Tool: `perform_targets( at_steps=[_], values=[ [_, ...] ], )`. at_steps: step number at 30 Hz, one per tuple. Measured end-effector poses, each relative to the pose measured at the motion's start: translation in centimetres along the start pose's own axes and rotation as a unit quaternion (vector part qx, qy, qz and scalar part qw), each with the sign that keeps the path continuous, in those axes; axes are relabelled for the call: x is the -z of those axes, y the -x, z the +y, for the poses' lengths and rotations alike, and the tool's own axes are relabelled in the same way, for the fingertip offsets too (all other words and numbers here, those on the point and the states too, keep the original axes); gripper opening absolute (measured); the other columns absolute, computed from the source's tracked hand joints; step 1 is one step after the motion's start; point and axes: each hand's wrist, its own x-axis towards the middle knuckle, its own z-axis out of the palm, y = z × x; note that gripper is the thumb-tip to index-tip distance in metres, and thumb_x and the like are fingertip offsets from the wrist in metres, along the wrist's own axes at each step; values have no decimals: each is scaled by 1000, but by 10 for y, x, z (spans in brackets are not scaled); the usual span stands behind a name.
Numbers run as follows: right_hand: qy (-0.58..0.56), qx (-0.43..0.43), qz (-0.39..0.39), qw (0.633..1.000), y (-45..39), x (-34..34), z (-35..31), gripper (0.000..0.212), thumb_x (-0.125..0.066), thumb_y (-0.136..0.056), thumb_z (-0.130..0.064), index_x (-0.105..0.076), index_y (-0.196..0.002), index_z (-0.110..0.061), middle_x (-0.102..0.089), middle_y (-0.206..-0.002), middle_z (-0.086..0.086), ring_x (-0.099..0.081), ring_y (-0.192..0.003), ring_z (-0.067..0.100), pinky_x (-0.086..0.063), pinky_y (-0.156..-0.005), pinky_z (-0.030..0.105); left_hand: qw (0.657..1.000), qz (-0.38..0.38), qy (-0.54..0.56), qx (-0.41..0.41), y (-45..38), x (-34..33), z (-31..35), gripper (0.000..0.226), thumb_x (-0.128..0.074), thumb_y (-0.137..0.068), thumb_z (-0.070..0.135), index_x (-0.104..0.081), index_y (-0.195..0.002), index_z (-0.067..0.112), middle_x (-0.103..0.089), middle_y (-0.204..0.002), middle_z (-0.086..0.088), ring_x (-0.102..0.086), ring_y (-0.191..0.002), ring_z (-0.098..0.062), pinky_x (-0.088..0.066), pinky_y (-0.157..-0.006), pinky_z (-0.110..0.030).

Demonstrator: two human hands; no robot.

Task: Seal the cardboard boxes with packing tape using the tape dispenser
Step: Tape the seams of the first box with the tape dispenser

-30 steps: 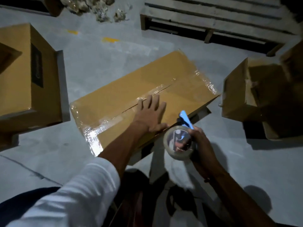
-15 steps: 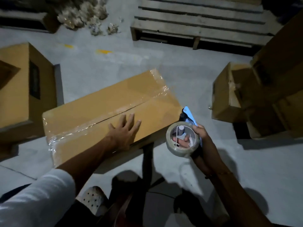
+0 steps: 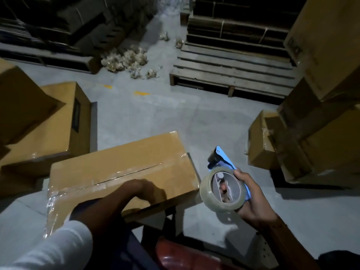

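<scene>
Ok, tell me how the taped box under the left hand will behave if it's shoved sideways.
The taped box probably slides stiffly as one piece, its seam being taped. It overhangs its dark support, so it may tip off. The left hand on its near edge should steady it.

1. One view only, worn on the person's head, looking forward and steeply down over both forearms.
2. Nearest the lens: a white sleeve (image 3: 58, 248) at lower left, the left hand (image 3: 148, 191) on the cardboard box (image 3: 120, 168), the right hand (image 3: 251, 199) with the tape dispenser (image 3: 222, 184) just right of it.
3. Farther out, concrete floor (image 3: 155, 114), then a wooden pallet (image 3: 233, 67) at the top.
4. Wide-angle lens: edges bow, and the far corners are too dark to read, possibly stacked cartons.
</scene>
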Motion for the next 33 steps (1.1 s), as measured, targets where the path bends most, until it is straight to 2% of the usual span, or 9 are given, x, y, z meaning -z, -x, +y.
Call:
perform_targets(
  at_steps=[2, 4, 6, 8, 11, 16, 20, 28, 33],
  values=[
    [60, 13, -27, 998, 10, -14, 0, 31, -50, -98, -24, -61, -124, -13, -58, -112, 16, -55, -97, 28, -48, -82, 37, 968, 89, 228, -51, 18, 0, 19, 23, -53, -101, 24, -70, -111, 13, -68, -111, -7, -59, -95, -18, -46, -74, -23],
    [129, 33, -30, 991, 19, -26, 2, 32, -48, -98, -21, -59, -126, -10, -59, -101, 14, -58, -82, 20, -48, -70, 31, 867, 110, 474, -109, 41, 0, 39, 30, -51, -103, 35, -71, -100, 13, -68, -100, -9, -61, -87, -22, -50, -72, -28],
    [209, 52, -29, 976, 28, -38, 3, 35, -50, -97, -21, -59, -129, -12, -58, -89, 14, -54, -70, 19, -45, -62, 29, 784, 95, 597, -144, 65, 6, 55, 47, -47, -102, 50, -69, -104, 9, -66, -96, -9, -61, -87, -24, -54, -70, -34],
    [290, 67, -35, 954, 38, -48, 5, 35, -52, -96, -21, -61, -130, -17, -52, -82, 16, -46, -65, 22, -39, -63, 33, 753, 78, 636, -150, 87, 14, 64, 56, -44, -100, 58, -69, -105, 8, -66, -95, -6, -62, -87, -22, -56, -71, -35],
    [409, 91, -25, 908, 53, -62, 4, 36, -58, -96, -15, -62, -130, -27, -60, -80, 6, -47, -67, 22, -42, -66, 32, 750, 51, 643, -147, 112, 24, 69, 54, -45, -98, 61, -67, -100, 12, -65, -89, -4, -62, -87, -22, -56, -74, -36],
    [583, 141, -16, 800, 74, -79, 0, 46, -72, -89, -16, -59, -128, -38, -59, -115, -32, -60, -82, -7, -46, -70, 12, 758, 76, 630, -151, 125, 28, 77, 34, -63, -95, 44, -67, -102, 11, -63, -92, -7, -66, -77, -21, -58, -66, -33],
    [687, 208, -16, 697, 77, -65, 0, 56, -76, -83, -35, -50, -129, -53, -52, -127, -32, -55, -114, -1, -45, -88, 15, 761, 105, 621, -156, 121, 30, 86, 22, -71, -92, 30, -70, -97, 9, -68, -73, -2, -71, -76, -23, -59, -68, -34],
    [676, 261, -2, 689, 74, -31, 5, 63, -76, -82, -40, -46, -136, -50, -53, -125, -23, -55, -110, 4, -51, -84, 27, 783, 181, 573, -162, 108, 31, 109, 21, -62, -99, 16, -67, -98, -4, -73, -84, -15, -71, -68, -26, -60, -72, -42],
    [669, 267, -2, 694, 72, -16, 13, 63, -76, -83, -38, -45, -137, -51, -53, -116, -21, -57, -104, 7, -51, -81, 29, 811, 204, 530, -145, 106, 24, 115, 20, -54, -103, 21, -59, -92, 5, -73, -91, -17, -71, -72, -24, -60, -69, -41]
  ],
)
